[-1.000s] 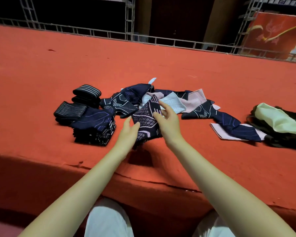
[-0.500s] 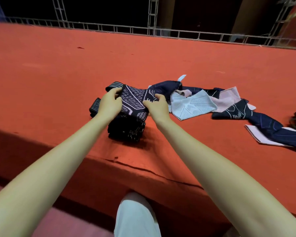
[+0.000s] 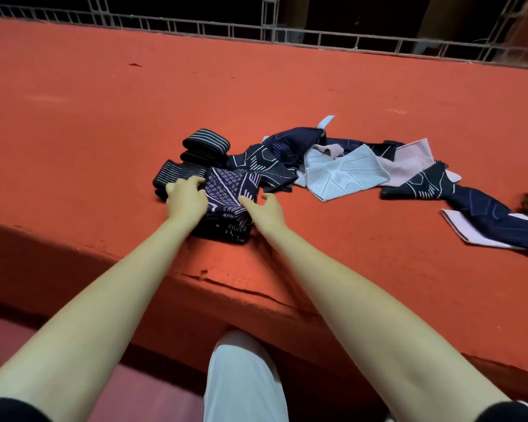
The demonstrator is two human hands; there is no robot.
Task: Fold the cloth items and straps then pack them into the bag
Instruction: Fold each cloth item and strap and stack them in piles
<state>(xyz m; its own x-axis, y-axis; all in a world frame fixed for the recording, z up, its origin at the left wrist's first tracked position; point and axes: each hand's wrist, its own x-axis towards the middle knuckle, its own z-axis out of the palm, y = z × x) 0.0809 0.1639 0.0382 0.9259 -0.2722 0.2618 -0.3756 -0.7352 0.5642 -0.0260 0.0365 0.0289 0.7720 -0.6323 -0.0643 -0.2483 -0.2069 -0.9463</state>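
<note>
**Hands on the folded stack**

At frame centre, the left hand (image 3: 186, 200) lies flat on the folded cloth (image 3: 230, 190) topping the dark stack (image 3: 226, 228) on the red surface (image 3: 104, 111). The right hand (image 3: 264, 210), fingers loosely spread, touches its right edge. Unfolded cloths (image 3: 345, 173) lie to the right.

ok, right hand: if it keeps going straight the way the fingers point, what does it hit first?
Probably the unfolded dark patterned cloth just beyond the folded stack. The right hand sits open at the stack's right edge, fingers aimed up and away. Depth is unclear; it may brush the stack's corner first.
</note>
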